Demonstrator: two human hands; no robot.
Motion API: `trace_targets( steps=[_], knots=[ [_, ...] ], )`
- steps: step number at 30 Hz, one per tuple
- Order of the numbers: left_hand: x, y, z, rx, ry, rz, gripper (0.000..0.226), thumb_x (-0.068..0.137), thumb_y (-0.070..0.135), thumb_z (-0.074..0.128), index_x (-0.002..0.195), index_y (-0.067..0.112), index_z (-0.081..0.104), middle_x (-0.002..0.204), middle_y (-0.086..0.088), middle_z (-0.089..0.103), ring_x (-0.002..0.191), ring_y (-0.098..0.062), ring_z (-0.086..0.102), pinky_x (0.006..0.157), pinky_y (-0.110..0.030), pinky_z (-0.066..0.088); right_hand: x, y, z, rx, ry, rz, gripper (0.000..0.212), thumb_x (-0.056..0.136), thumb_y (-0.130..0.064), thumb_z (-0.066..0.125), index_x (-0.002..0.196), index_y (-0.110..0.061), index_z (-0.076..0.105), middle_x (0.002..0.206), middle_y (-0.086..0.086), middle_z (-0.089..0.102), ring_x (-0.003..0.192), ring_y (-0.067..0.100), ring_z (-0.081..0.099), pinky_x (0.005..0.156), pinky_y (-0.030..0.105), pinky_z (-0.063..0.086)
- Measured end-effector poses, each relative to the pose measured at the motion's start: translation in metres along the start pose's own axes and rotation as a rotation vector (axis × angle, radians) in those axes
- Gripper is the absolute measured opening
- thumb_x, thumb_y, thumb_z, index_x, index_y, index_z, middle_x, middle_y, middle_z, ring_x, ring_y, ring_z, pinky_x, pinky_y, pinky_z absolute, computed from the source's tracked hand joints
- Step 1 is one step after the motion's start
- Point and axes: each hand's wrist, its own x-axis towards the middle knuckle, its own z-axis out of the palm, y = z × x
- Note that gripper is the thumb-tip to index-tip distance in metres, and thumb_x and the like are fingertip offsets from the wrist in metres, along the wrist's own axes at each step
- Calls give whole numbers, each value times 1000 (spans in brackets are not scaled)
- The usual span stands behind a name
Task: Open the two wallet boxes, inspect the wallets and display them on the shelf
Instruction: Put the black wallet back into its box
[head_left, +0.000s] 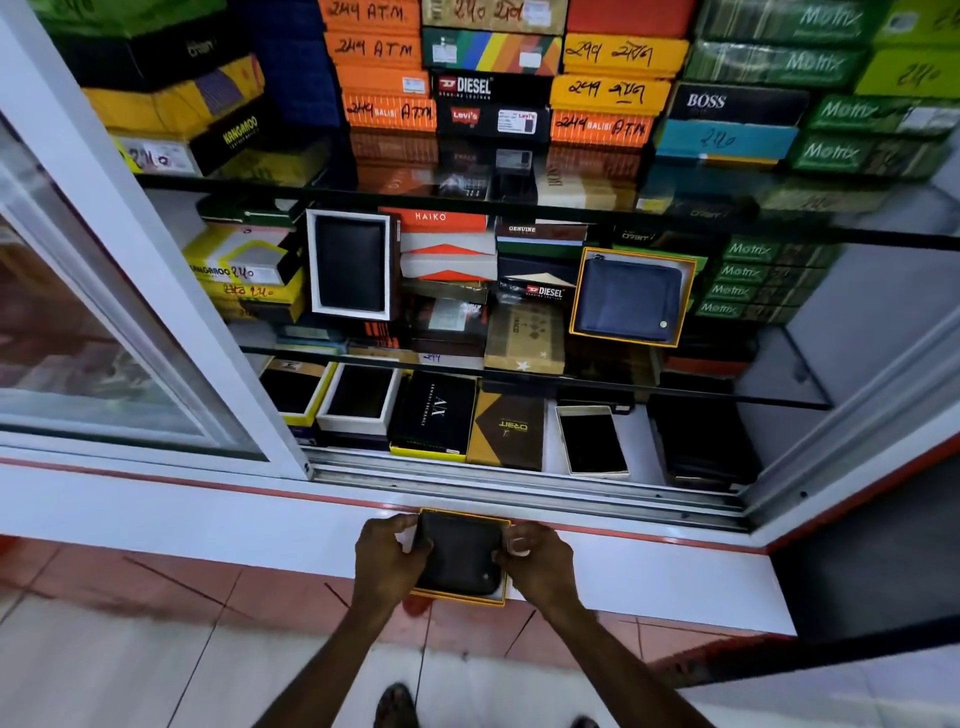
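A black wallet (460, 556) lies in an open yellow-edged box (457, 598) held low in front of the white cabinet ledge. My left hand (387, 558) grips the box's left side, thumb on the wallet. My right hand (535, 558) holds its right side, with a ring on one finger. On the middle glass shelf a blue wallet (628, 301) stands on display, tilted in an open yellow-rimmed box (574, 291). To its left, a black wallet (350, 262) stands in a white-rimmed box.
The cabinet's sliding glass door (119, 332) is pushed to the left, its track (519, 483) just beyond my hands. Stacked wallet boxes fill the top shelf (493, 67). The bottom shelf holds several open and shut boxes (434, 415). Red and white floor tiles lie below.
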Motion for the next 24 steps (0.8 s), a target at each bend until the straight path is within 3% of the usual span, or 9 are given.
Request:
trace_targets(
  steps=[3,6,9,11,14,19,22,24],
  knots=[
    [2,0,2,9,-54,-88,35,84,24,70,112,4,69,117,-11,71,110,-29,65,95,-32,46,2,3,3,52,-40,99,24,68,-16,84,77,-19,62,91,7,73,90,27,71,86,38,58],
    [1,5,-3,6,-90,-88,23,85,23,67,98,6,75,103,-11,76,101,-29,68,90,-34,50,0,-2,-3,133,-40,127,25,70,-9,82,66,-27,65,91,14,77,79,31,74,80,49,61],
    [-4,25,-18,-145,-13,-109,17,81,18,71,97,11,75,96,-5,76,94,-22,68,91,-35,51,-8,-21,-21,274,-34,94,14,74,-4,79,82,-14,74,95,16,77,67,24,71,63,38,63],
    [-5,43,-33,-269,56,-134,17,76,14,75,93,15,75,90,2,75,91,-18,69,91,-35,53,-12,-39,-39,346,0,26,17,76,-5,79,91,-10,75,96,13,77,67,19,71,55,29,58],
    [-3,85,-62,-461,118,-61,23,72,9,78,92,19,74,88,3,77,83,-15,71,82,-35,57,-19,-82,-74,419,54,-140,22,77,-5,78,95,-18,75,95,3,78,69,14,73,61,31,59],
    [28,167,-101,-579,231,246,29,75,11,79,102,18,73,89,7,76,76,-6,70,69,-14,54,-4,-167,-123,506,131,-389,27,80,-1,75,94,-24,72,97,7,76,85,18,69,83,37,55],
    [62,203,-106,-560,309,362,34,75,16,79,109,19,72,93,10,75,76,-6,68,69,-9,52,19,-205,-140,453,179,-481,31,85,-10,72,110,-27,68,100,-12,73,83,-1,68,81,24,54],
    [88,217,-101,-507,320,394,37,78,19,77,114,15,71,99,6,75,80,-8,70,76,-19,56,38,-222,-145,408,159,-464,36,89,-14,67,124,-22,63,95,-23,66,77,-11,63,77,17,51]
  ],
)
